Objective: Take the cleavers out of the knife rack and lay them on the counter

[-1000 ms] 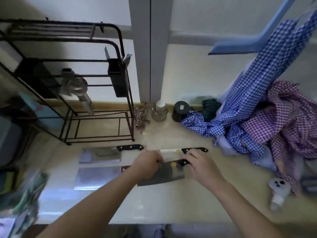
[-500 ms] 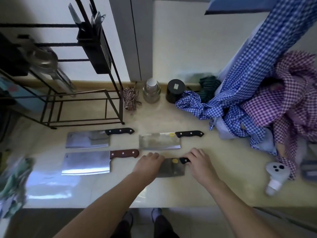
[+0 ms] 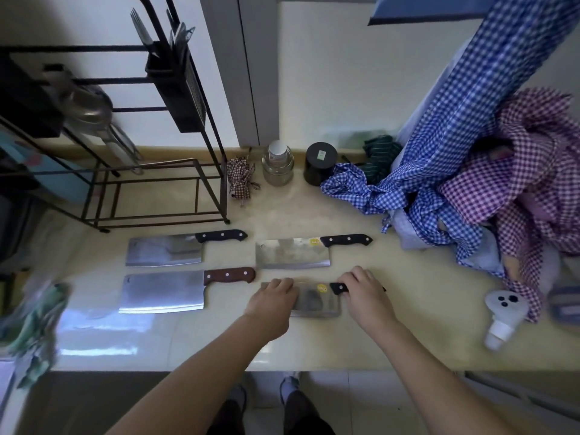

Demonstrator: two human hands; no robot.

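1. Head view, done so far: three cleavers are laid flat on the tabletop [image 3: 392,324], blades to the left, handles to the right. A black-handled cleaver [image 3: 166,249] is at the rear left, a brown-handled cleaver [image 3: 163,291] is just in front of it, and a second black-handled cleaver [image 3: 293,254] with a yellow sticker is at the rear right.
2. Head view, in hand: a fourth cleaver [image 3: 317,299] is lying flat at the front right, completing a two-by-two layout. It appears to be resting on the tabletop rather than being lifted.
3. Left hand [image 3: 271,304]: palm down, fingers curled loosely, pressed onto the left end of the blade.
4. Right hand [image 3: 367,293]: closed over the black handle, with only the handle's front end and its tip left showing.
5. Knife rack [image 3: 157,180]: standing at the rear left of the tabletop. No cleaver is seen in its lower frame; the black holder [image 3: 177,89] hung on it carries what look like forks and small utensils. The far-left part of the rack is dark and blurred, so it cannot be checked fully.
6. Judgement: the task is nearly complete. Only release of the fourth cleaver is left, plus a check of the shaded rack side for any remaining one.
7. Checked cloths [image 3: 470,171] at the right are kept well apart from the blades.
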